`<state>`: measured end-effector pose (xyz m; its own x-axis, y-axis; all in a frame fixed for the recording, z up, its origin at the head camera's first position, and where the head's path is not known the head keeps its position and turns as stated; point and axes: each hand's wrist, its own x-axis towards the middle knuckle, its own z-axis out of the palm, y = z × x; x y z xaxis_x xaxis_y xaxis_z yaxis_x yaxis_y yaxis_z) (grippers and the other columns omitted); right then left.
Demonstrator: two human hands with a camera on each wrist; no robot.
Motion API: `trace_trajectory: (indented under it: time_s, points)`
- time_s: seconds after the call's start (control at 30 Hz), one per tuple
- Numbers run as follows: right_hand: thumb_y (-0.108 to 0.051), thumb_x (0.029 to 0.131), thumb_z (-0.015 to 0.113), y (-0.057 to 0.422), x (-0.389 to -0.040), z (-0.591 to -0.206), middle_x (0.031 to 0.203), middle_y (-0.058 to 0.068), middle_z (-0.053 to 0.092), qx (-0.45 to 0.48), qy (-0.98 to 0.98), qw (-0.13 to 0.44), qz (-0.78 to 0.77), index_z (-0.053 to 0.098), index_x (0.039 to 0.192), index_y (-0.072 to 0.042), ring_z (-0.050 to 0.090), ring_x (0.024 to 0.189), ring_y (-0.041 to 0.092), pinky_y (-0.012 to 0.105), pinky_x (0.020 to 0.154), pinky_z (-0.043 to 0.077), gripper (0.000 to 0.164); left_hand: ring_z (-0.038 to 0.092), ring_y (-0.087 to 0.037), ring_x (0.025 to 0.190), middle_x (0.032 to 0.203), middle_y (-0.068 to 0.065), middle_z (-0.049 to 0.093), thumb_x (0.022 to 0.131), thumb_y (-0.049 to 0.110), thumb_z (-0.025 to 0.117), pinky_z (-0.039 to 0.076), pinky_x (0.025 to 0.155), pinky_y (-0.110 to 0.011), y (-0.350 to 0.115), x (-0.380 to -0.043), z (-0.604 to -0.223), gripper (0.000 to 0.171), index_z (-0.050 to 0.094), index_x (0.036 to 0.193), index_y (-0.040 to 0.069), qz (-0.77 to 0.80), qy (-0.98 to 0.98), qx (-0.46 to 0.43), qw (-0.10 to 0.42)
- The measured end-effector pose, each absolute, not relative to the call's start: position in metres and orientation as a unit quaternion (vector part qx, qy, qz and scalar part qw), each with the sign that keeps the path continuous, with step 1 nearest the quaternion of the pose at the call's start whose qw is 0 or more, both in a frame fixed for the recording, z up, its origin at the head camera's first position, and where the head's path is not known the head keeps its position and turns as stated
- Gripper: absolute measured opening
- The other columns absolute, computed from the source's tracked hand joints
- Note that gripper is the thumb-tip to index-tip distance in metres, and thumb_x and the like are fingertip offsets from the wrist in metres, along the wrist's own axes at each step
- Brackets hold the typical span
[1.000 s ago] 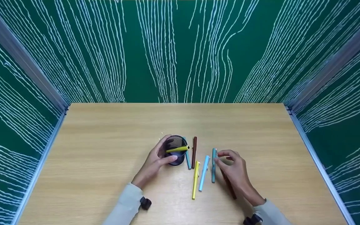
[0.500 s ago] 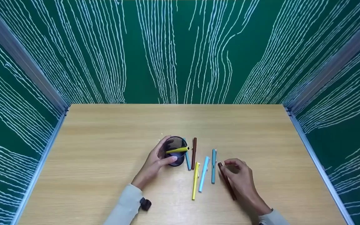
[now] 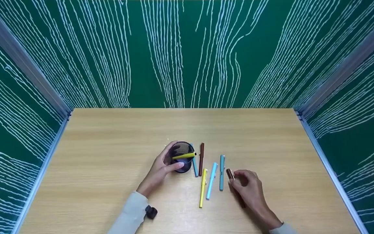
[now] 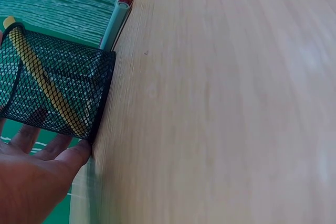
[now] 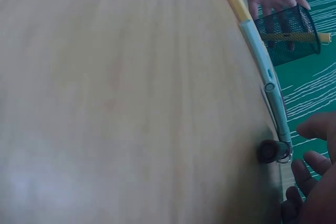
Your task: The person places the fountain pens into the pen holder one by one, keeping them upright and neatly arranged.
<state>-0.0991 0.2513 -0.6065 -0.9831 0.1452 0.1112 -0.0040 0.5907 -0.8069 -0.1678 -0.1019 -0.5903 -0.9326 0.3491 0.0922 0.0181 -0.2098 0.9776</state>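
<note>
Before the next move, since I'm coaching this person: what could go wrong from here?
The yellow pen inside the mesh cup leans with its end past the rim, so it might slide out if the left hand tips the cup further. The right hand has thumb and fingers apart around the nearest brown pen, which could roll away. The teal pen beside the cup might get knocked if the cup shifts.

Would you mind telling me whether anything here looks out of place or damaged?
Nothing looks damaged or clearly spilled. The one small oddity: a few pale flecks stand out against the tan table near the left hand, too tiny to identify. The yellow pen leaning out of the cup looks ordinary.
</note>
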Motion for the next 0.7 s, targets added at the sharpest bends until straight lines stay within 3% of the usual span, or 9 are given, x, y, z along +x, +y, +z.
trace_trajectory:
  time_s: [0.33, 0.5, 0.7]
  points:
    - [-0.006, 0.088, 0.091, 0.2514, -0.0956, -0.6112, 0.119, 0.013, 0.074, -0.019, -0.904, 0.082, 0.420, 0.079, 0.113, -0.003, 0.056, 0.121, 0.031, 0.052, 0.105, 0.045, 0.028, 0.041, -0.036, 0.159, 0.170, -0.020, 0.044, 0.097, 0.004, 0.081, 0.030, 0.132, -0.047, -0.1019, -0.1678, -0.5897, 0.091, 0.033, 0.173, 0.013, 0.762, 0.623, 0.137, 0.108]
    - [-0.004, 0.088, 0.090, 0.2497, -0.0954, -0.6132, 0.115, 0.014, 0.073, -0.015, -0.914, 0.082, 0.397, 0.078, 0.113, -0.001, 0.053, 0.123, 0.033, 0.053, 0.102, 0.046, 0.028, 0.039, -0.035, 0.160, 0.171, -0.018, 0.042, 0.097, 0.006, 0.082, 0.029, 0.133, -0.047, -0.1015, -0.1678, -0.5887, 0.092, 0.032, 0.174, 0.013, 0.759, 0.627, 0.134, 0.111]
    - [-0.003, 0.086, 0.090, 0.2476, -0.0950, -0.6153, 0.100, 0.007, 0.070, -0.009, -0.923, 0.093, 0.374, 0.079, 0.106, -0.003, 0.053, 0.115, 0.029, 0.045, 0.092, 0.046, 0.023, 0.038, -0.035, 0.161, 0.172, -0.018, 0.041, 0.097, 0.005, 0.082, 0.029, 0.133, -0.048, -0.1026, -0.1667, -0.5898, 0.091, 0.033, 0.174, 0.014, 0.758, 0.629, 0.134, 0.112]
